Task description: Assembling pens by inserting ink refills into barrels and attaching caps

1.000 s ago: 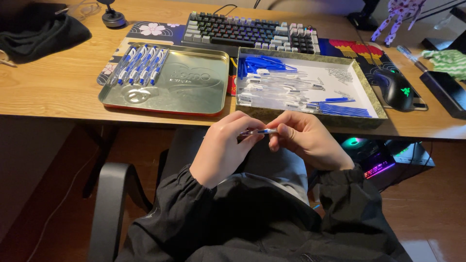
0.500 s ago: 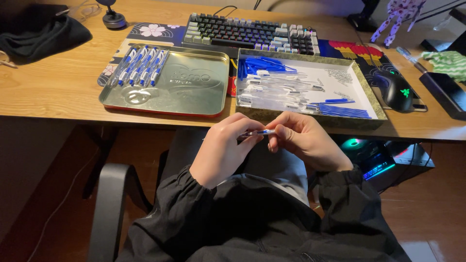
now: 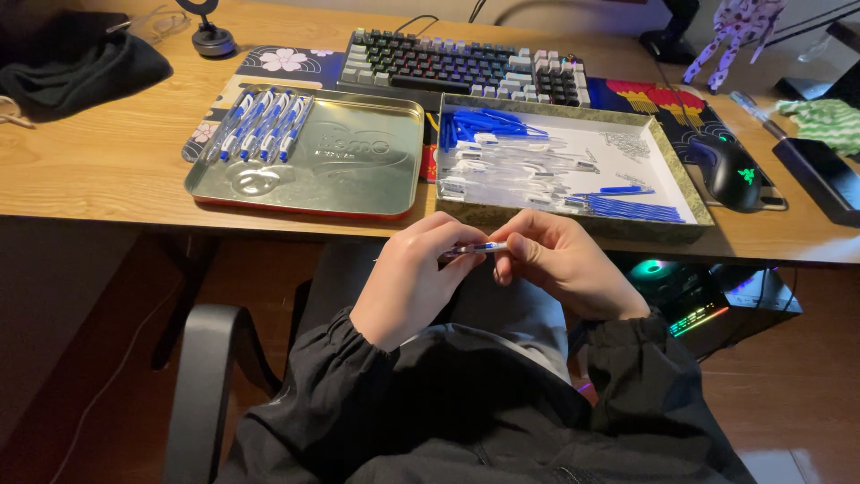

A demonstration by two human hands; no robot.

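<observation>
Both hands meet below the front edge of the wooden surface point(image 3: 107, 170), over the person's lap, and share one small pen point(image 3: 479, 248) with a clear barrel and a blue section. The left hand point(image 3: 417, 278) has its grip clamped on the pen's left portion, the fingers curled round it so that most of the barrel is hidden. The right hand point(image 3: 560, 264) has its grip clamped on the other end, thumb and fingertips pinching it; only a short stretch of the pen shows between the two hands, lying roughly level. Just above the hands on the surface sits a shallow box point(image 3: 667, 148) with a white inside, holding loose pen parts: blue pieces at its far left corner and near right side, clear barrels in the middle, small springs toward the far right. To its left lies a silver metal tray point(image 3: 358, 170) with a row of finished blue and clear pens point(image 3: 260, 125) laid side by side at its left end. Behind them stands a keyboard point(image 3: 457, 67), and a black mouse point(image 3: 730, 170) rests to the right of the box.
</observation>
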